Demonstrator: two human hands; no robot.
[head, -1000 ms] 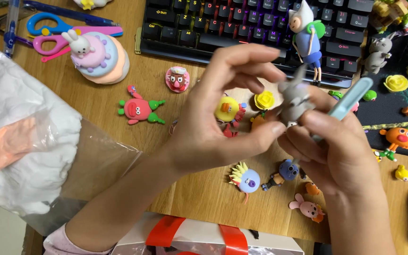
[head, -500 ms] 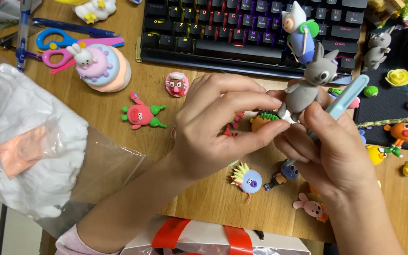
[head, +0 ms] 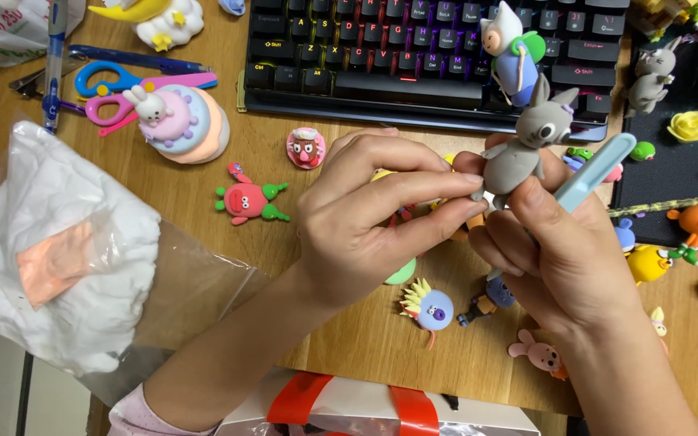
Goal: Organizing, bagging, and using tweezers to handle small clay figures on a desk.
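A grey clay animal figure (head: 527, 141) with pointed ears is held upright above a wooden desk (head: 365, 339). My right hand (head: 563, 250) grips its lower body and also holds a light blue modelling tool (head: 595, 171) that sticks out to the upper right. My left hand (head: 373, 218) reaches in from the left, its fingertips pinching at the figure's lower left side. Several small clay figures lie under and around both hands, partly hidden.
A black keyboard (head: 414, 48) lies at the back. A clear bag of white clay (head: 58, 250) sits at left. Scissors (head: 123, 81), a pastel cake figure (head: 179, 121), a red-green figure (head: 248, 202), a round blue spiky figure (head: 430, 307) and a white-and-red box (head: 381, 408) surround the hands.
Both hands have raised the grey figure slightly and turned it more upright. The view has shifted a little toward the desk's left side.
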